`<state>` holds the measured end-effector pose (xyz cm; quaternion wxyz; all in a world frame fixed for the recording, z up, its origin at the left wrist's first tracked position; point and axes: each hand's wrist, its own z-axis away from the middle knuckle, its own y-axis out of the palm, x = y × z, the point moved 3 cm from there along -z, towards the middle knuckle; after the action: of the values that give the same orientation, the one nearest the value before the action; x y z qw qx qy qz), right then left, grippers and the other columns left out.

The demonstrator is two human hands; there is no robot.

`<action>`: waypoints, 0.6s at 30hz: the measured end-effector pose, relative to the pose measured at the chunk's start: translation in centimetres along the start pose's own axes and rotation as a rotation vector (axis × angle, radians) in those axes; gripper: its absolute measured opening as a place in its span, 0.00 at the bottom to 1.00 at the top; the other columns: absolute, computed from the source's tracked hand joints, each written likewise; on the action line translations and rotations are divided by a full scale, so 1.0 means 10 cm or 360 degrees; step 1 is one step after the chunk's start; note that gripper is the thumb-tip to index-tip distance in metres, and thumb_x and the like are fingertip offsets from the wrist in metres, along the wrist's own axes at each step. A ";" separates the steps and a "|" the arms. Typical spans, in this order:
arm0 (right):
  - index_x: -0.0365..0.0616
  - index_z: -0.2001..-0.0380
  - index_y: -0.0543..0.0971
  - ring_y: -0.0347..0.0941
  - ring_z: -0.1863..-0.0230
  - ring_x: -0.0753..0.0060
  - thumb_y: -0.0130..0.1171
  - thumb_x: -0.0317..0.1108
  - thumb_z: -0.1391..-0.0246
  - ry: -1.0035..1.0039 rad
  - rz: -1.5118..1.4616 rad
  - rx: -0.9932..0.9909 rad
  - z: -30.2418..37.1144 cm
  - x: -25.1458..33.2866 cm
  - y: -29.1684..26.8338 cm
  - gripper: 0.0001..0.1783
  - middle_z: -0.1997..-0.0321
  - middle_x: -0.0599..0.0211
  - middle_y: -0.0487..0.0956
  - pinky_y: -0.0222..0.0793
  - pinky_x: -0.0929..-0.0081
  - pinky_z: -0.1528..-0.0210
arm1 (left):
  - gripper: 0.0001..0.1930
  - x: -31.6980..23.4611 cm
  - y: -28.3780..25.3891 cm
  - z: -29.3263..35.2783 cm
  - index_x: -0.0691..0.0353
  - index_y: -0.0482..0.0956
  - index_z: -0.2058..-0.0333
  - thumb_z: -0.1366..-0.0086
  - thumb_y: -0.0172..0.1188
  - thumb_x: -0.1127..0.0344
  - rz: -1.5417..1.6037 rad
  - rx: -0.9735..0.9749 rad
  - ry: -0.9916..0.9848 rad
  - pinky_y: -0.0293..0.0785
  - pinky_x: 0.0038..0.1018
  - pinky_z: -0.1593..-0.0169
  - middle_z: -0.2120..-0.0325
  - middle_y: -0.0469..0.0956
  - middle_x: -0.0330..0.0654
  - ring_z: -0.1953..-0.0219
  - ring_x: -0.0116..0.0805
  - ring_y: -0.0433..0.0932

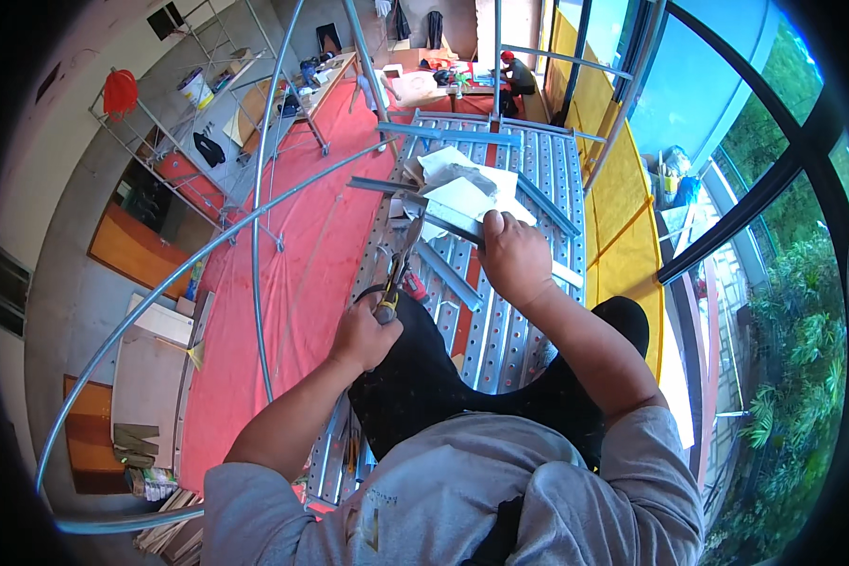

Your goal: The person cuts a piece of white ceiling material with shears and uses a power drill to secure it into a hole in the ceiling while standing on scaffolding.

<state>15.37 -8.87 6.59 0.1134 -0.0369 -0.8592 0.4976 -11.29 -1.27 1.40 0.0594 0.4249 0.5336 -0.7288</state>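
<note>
My right hand (517,253) is closed around one end of a grey metal channel (455,219), held up slantwise in front of me. In my left hand (366,330) are metal snips (405,259) with yellow-and-black handles. Their blades meet the channel near its middle; whether they are biting into it I cannot tell. Below lie a cut length of channel (451,275) and broken pieces of white board (462,195). A red tool (413,287), partly hidden, rests beside my left knee.
I sit on a perforated metal scaffold deck (561,156) with more channel (549,203) on it. Scaffold tubes (258,179) rise at the left above red floor sheeting (283,245). Yellow sheeting (623,226) and windows line the right. Another person (517,75) is at the far end.
</note>
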 end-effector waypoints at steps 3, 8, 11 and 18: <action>0.42 0.62 0.71 0.82 0.63 0.51 0.52 0.30 0.41 -0.0011 0.0045 0.0008 -0.01 0.00 0.03 0.06 0.64 0.55 0.81 0.77 0.55 0.60 | 0.23 0.02 0.03 -0.04 0.65 0.78 0.51 0.44 0.61 0.59 -0.0062 0.0024 -0.0039 0.77 0.47 0.53 0.63 0.83 0.58 0.57 0.59 0.82; 0.44 0.63 0.71 0.81 0.64 0.54 0.53 0.32 0.41 -0.0119 0.0101 -0.0282 0.02 -0.05 0.02 0.06 0.67 0.58 0.79 0.76 0.56 0.61 | 0.21 0.00 0.14 -0.03 0.65 0.81 0.56 0.44 0.62 0.56 -0.0118 -0.0410 0.0220 0.79 0.47 0.50 0.63 0.84 0.57 0.55 0.60 0.82; 0.44 0.62 0.71 0.81 0.64 0.53 0.53 0.32 0.41 -0.0013 0.0052 -0.0039 -0.01 -0.17 0.11 0.06 0.66 0.58 0.79 0.76 0.56 0.61 | 0.24 -0.01 0.12 -0.14 0.68 0.81 0.53 0.44 0.65 0.57 -0.0211 -0.0267 0.0098 0.79 0.45 0.51 0.62 0.84 0.59 0.56 0.59 0.83; 0.42 0.60 0.71 0.81 0.65 0.44 0.66 0.36 0.48 0.0265 -0.0160 0.0133 -0.05 -0.43 0.18 0.17 0.66 0.51 0.81 0.77 0.51 0.61 | 0.33 -0.41 0.02 -0.21 0.68 0.77 0.45 0.45 0.65 0.51 -0.0169 -0.0005 -0.0054 0.77 0.45 0.46 0.57 0.83 0.62 0.52 0.59 0.82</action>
<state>19.61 -8.27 4.63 0.2107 -0.0301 -0.8260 0.5219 -7.46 -1.09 3.89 0.0302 0.3835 0.5555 -0.7372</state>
